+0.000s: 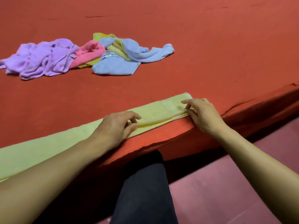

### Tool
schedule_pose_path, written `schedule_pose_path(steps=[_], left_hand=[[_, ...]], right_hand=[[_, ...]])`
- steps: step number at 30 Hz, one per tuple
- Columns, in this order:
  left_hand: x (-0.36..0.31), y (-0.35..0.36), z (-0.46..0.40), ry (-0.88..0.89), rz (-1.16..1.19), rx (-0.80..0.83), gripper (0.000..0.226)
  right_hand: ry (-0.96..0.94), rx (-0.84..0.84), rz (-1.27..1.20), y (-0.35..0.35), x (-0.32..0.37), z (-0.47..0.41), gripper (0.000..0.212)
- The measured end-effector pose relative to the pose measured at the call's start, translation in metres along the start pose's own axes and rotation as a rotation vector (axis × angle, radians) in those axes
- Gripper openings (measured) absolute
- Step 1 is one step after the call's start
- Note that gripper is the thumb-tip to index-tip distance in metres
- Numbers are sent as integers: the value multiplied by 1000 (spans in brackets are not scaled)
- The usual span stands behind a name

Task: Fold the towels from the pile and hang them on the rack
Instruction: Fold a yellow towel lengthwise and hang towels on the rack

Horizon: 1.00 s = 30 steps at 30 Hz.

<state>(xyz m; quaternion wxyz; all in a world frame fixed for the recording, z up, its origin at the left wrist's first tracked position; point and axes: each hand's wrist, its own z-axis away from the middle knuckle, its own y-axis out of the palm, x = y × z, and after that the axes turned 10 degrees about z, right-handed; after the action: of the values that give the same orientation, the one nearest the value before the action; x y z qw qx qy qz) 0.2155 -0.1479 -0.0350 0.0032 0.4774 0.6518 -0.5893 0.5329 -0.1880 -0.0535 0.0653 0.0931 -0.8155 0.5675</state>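
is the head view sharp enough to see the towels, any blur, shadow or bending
Head view: soft all over, terry texture smeared on the pile and the yellow towel; wide-angle bend curves the bed edge; dim even light, no glare; deep shadow under that edge; both hands, left hand and right hand, show slight blur.

The yellow towel (64, 139) is soft matt cloth with a fine nap and a woven patterned band near its end. The pile (84, 57) is fluffy terry in lilac, pink, yellow and pale blue, creased and matt. The worktop (210, 54) wears a red felt-like cover, dull and slightly fuzzy. The trouser leg (142, 191) is dark, matt fabric.
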Motion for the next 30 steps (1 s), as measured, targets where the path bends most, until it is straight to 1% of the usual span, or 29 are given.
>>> schedule_pose_path(steps=[3, 5, 7, 9, 11, 13, 14, 15, 16, 18, 20, 21, 22, 24, 26, 27, 28, 30], left_hand=[[-2, -3, -1, 30, 29, -18, 27], [-3, -2, 2, 26, 29, 42, 29], [-3, 0, 5, 2, 16, 135, 30], [-3, 2, 7, -7, -9, 180, 30], [-7, 3, 3, -13, -4, 152, 28], [-12, 2, -6, 16, 12, 54, 23], [-12, 2, -12, 34, 13, 12, 25], [-10, 0, -19, 41, 0, 7, 30], [-6, -1, -24, 43, -27, 52, 38], [6, -3, -25, 20, -114, 239, 53], [16, -2, -15, -65, -224, 435, 62], [19, 1, -9, -94, -292, 497, 64], [21, 4, -4, -99, -347, 521, 66], [20, 6, -1, -100, -392, 518, 66], [19, 6, -4, -116, -388, 532, 66], [19, 5, -5, -125, -388, 547, 67], [20, 5, -7, -131, -386, 560, 68], [17, 5, -10, -126, -357, 544, 71]], right_hand=[[-2, -60, 1, -5, -2, -2, 37], [-18, -55, 20, -7, -4, 1, 38], [-39, -4, 75, -7, -3, 7, 37], [-47, 22, 102, -6, -3, 11, 34], [-16, 5, 32, -8, -1, 7, 31], [33, -68, -53, -10, 0, -2, 28], [61, -111, -66, -10, 0, -8, 26], [87, -144, -56, -11, 0, -13, 26], [107, -157, -31, -11, 0, -17, 26], [107, -136, 24, -8, 5, -23, 28], [9, -113, 67, -3, 19, -28, 31], [-62, -94, 89, 0, 27, -30, 35], [-119, -36, 108, 4, 36, -32, 41], [-153, 191, 150, 13, 46, -35, 56], [-105, 411, 205, 20, 46, -34, 60], [-98, 457, 220, 21, 44, -34, 60], [-101, 462, 206, 20, 44, -33, 60], [-122, 392, 108, 14, 42, -32, 59]])
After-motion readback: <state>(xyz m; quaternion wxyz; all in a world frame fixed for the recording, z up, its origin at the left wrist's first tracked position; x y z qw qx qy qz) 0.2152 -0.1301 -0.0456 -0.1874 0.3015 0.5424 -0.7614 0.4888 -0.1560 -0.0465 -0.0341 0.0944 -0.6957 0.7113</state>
